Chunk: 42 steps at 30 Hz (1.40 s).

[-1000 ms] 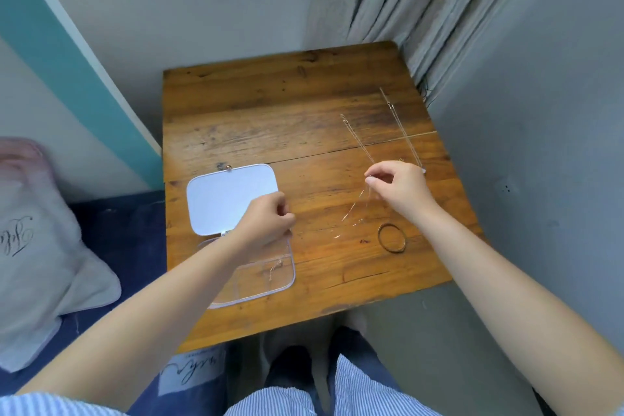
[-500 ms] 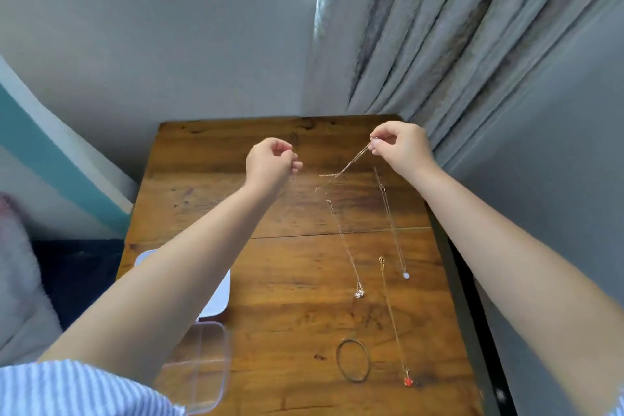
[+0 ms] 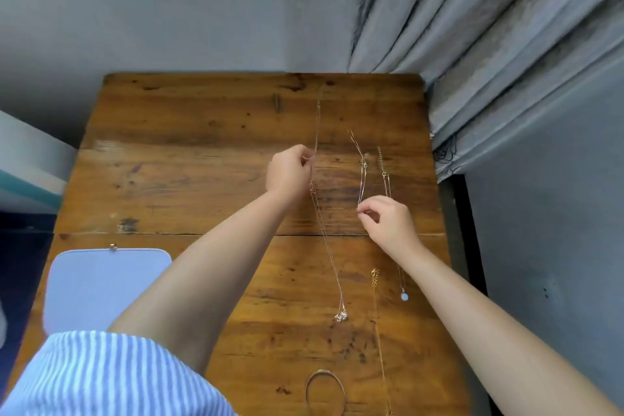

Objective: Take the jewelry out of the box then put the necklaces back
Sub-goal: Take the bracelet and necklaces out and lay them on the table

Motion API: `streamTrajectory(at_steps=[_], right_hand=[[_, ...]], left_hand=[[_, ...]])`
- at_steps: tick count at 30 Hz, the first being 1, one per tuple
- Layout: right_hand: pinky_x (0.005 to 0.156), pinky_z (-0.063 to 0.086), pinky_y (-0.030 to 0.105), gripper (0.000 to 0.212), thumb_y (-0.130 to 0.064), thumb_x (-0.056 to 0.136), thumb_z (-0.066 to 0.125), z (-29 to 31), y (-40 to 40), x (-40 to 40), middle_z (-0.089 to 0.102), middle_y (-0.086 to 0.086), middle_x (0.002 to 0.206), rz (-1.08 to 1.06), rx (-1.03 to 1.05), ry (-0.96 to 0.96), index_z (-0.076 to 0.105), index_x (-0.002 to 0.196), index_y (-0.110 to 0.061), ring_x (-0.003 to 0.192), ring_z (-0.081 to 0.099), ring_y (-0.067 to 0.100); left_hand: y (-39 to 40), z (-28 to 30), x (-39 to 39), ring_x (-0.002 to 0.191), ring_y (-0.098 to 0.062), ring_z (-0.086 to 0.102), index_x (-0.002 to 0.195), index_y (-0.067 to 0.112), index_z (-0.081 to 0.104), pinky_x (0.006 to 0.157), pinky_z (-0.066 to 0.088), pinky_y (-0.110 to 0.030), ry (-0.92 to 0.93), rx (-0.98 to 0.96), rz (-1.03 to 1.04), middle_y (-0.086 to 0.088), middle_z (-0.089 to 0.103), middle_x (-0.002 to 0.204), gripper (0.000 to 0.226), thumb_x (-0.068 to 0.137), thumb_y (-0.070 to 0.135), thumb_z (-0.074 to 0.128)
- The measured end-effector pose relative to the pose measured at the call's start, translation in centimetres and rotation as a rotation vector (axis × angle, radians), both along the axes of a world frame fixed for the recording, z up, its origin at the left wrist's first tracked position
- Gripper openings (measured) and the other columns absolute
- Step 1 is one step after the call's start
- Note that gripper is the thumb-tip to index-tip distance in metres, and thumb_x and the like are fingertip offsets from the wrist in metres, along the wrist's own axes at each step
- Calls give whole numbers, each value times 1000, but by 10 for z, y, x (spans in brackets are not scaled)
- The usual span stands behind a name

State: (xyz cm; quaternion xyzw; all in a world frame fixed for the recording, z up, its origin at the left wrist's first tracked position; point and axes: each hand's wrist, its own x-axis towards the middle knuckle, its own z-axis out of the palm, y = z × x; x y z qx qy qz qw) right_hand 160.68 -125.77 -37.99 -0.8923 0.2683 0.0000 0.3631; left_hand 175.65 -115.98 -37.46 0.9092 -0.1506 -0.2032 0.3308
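Observation:
My left hand [image 3: 289, 169] pinches a thin gold chain [image 3: 317, 125] that runs away from it toward the far edge of the wooden table [image 3: 189, 159]. My right hand [image 3: 388, 223] pinches another thin stretch of chain [image 3: 362, 179] lying on the wood; I cannot tell whether both stretches belong to one necklace. Between my arms lies a necklace with a cluster pendant [image 3: 341, 316]. One with a pale round pendant [image 3: 404, 296] and a long gold chain [image 3: 375, 280] lie further right. The box's pale lid [image 3: 108, 284] lies open at the left; its base is hidden by my sleeve.
A thin bangle [image 3: 325, 392] rests at the near edge of the table. A grey curtain [image 3: 489, 44] hangs at the far right corner, and a grey wall stands behind the table. My striped sleeve [image 3: 111, 378] covers the near left.
Both hands have come down from above the far edge to the table's middle, and the chain held taut between them now lies along the wood. The view has tilted down.

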Motion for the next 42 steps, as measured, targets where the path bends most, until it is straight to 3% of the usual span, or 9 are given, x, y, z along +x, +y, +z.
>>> streamTrajectory(at_steps=[5, 9, 15, 20, 25, 28, 31, 36, 42], right_hand=[[78, 46, 31, 14, 6, 81, 58, -27, 21, -29, 66, 23, 93, 47, -28, 26, 69, 89, 6, 89, 61, 33], [80, 50, 42, 15, 7, 80, 57, -33, 33, -41, 65, 23, 93, 116, -66, 41, 68, 90, 7, 93, 59, 36], [88, 49, 42, 20, 1, 82, 58, -32, 42, -52, 62, 21, 106, 167, -139, 84, 64, 100, 7, 105, 53, 34], [99, 42, 37, 27, -1, 86, 52, -27, 48, -60, 57, 17, 121, 177, -177, 109, 60, 111, 4, 117, 47, 30], [85, 51, 45, 17, 12, 72, 63, -11, 73, -94, 68, 26, 95, 97, -194, -18, 68, 88, 10, 97, 61, 42], [78, 53, 45, 14, 15, 65, 67, -5, 100, -132, 70, 23, 79, 103, -203, -67, 70, 76, 7, 84, 65, 40], [78, 52, 43, 16, 16, 63, 67, -4, 129, -174, 71, 21, 77, 24, -217, -81, 70, 74, 5, 81, 66, 38], [82, 50, 42, 21, 16, 67, 65, -7, 176, -241, 71, 23, 86, -176, -209, 4, 70, 84, 5, 88, 63, 41], [104, 35, 37, 36, -2, 85, 52, -19, 200, -290, 51, 19, 129, -299, -77, 361, 51, 121, 3, 123, 42, 32]], left_hand=[[25, -25, -19, 102, -29, 62, 99, 6, 70, 88, 50, -33, 38, 76, 14, -14, 72, 105, 20, 87, 12, 56], [47, -35, -41, 97, -27, 65, 98, 5, 72, 85, 47, -27, 101, 84, 33, -14, 74, 101, 18, 85, 11, 60], [60, -47, -66, 91, -30, 64, 99, 7, 72, 81, 47, -27, 136, 78, 66, -15, 72, 97, 18, 85, 13, 61], [67, -47, -78, 99, -30, 59, 115, 14, 63, 81, 46, -30, 86, 137, -27, -15, 68, 103, 30, 86, 15, 59], [100, -39, -110, 103, -29, 57, 118, 15, 60, 79, 47, -33, 16, 199, -196, -13, 63, 109, 35, 86, 7, 51], [130, -36, -137, 102, -27, 59, 116, 14, 61, 75, 48, -31, 24, 224, -297, -10, 61, 111, 31, 87, 9, 51], [161, -31, -170, 105, -26, 57, 116, 14, 61, 76, 49, -34, 23, 232, -389, -9, 61, 112, 29, 88, 16, 55], [215, -30, -228, 106, -25, 54, 114, 13, 61, 77, 48, -33, 33, 205, -426, -7, 60, 112, 27, 88, 20, 56], [265, -39, -277, 122, -27, 45, 116, 9, 60, 94, 44, -36, -27, 296, -452, -10, 54, 129, 34, 85, 23, 60]])
